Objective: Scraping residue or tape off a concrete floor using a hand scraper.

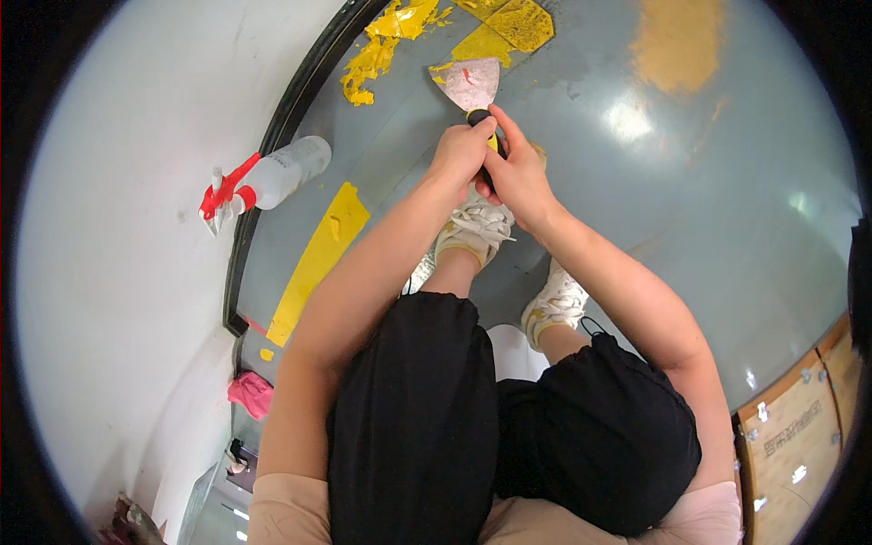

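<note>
Both hands grip the black and yellow handle of a scraper [469, 85], a putty knife with a wide, dirty metal blade. My left hand [464, 153] holds it from the left, thumb near the top of the handle. My right hand [519, 163] wraps the other side, one finger stretched along it towards the blade. The blade lies against the lower edge of a yellow floor marking tape [521, 27], which is dark and scuffed in parts. Crumpled peeled yellow tape [371, 61] lies to the left of the blade.
A spray bottle [296, 167] with a red trigger lies tilted by the black skirting [235, 286] and white wall. A yellow tape strip [317, 266] crosses the grey floor on the left. A pink cloth [252, 395] lies lower left. Wooden crates [790, 443] stand lower right.
</note>
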`<state>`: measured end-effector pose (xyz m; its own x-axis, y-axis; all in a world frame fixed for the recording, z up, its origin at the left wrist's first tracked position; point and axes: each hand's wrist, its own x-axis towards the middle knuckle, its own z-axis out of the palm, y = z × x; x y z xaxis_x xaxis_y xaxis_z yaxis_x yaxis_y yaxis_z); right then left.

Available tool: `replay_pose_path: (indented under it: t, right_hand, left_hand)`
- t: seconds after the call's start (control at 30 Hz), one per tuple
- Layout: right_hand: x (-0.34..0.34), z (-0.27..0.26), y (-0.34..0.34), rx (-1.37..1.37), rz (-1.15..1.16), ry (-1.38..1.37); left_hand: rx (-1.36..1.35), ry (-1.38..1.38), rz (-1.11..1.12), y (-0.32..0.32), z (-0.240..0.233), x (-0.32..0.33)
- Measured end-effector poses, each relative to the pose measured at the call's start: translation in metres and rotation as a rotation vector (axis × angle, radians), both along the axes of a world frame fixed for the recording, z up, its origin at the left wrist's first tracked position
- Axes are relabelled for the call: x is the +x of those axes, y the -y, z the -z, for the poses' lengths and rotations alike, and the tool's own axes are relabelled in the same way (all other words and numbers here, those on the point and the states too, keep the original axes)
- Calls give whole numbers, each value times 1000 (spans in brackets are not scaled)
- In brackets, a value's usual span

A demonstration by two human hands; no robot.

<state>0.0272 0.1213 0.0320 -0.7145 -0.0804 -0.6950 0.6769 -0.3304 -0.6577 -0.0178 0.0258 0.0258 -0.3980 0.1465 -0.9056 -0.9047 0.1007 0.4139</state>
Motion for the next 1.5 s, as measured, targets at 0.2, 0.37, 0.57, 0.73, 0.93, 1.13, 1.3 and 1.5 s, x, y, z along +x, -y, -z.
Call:
replay_pose_path:
  t: [0.2, 0.37, 0.57, 0.73, 0.93, 1.13, 1.3, 1.5]
  right_hand:
    - [34, 5, 7, -35, -8, 16]
    - [-8, 17, -6, 42, 31, -64]
    - [-9, 8, -8, -16, 11, -53]
    - [29, -3, -1, -56, 16, 57]
    - [3, -4, -7, 44, -39, 12]
    - [19, -1, -8, -12, -9, 29]
    - [3, -1, -11, 27, -44, 36]
    - [9, -3, -10, 1, -60, 18]
  left_hand:
    - [-140, -63, 60, 7, 8, 34]
    - [-44, -136, 52, -11, 11, -9]
    - [-38, -170, -11, -7, 13, -2]
    - [-92, -69, 16, -5, -1, 27]
    - [11, -46, -33, -4, 5, 11]
    - [-40, -7, -9, -10, -2, 18]
    - [6, -34, -25, -12, -3, 9]
    - [-31, -84, -28, -7, 4, 21]
